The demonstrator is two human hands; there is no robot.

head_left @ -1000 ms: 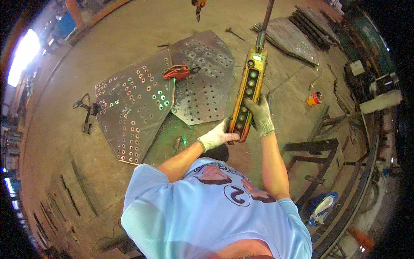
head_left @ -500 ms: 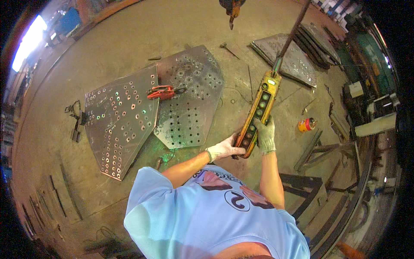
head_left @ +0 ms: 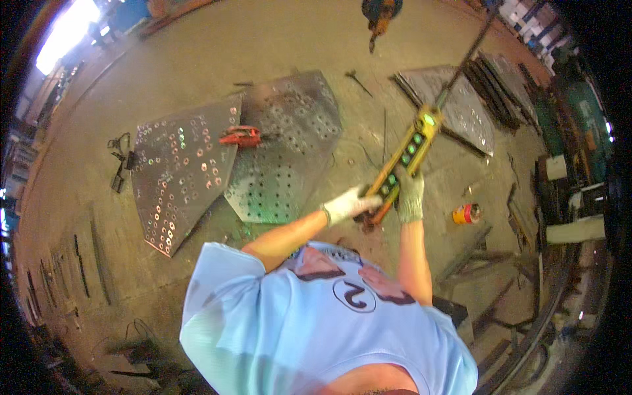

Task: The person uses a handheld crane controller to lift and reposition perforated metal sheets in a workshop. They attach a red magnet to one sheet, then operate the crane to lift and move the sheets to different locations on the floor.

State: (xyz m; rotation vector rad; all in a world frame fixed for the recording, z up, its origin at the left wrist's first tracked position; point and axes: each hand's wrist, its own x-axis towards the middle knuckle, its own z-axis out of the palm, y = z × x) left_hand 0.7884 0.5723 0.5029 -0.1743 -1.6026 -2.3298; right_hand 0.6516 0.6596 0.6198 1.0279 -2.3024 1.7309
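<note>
A long yellow crane pendant control with a row of buttons hangs tilted from its cable in front of me. Wrapped round its lower end is my gloved left hand, thumb across the front. My gloved right hand grips the right side, a little higher up. At the top of the view hangs a crane hook, apart from everything. Two drilled steel plates, a left one and a right one, lie overlapping on the floor. On their overlap rests a red lifting clamp.
More steel plates are stacked at the far right. A red and yellow can stands on the floor right of my hands. Steel frames lie at the lower right. A black clamp-like piece sits beside the left plate.
The view has shifted and blurred slightly. The pendant tilts further to the right at its top, and my right hand has slid to its side edge. Both hands keep their hold.
</note>
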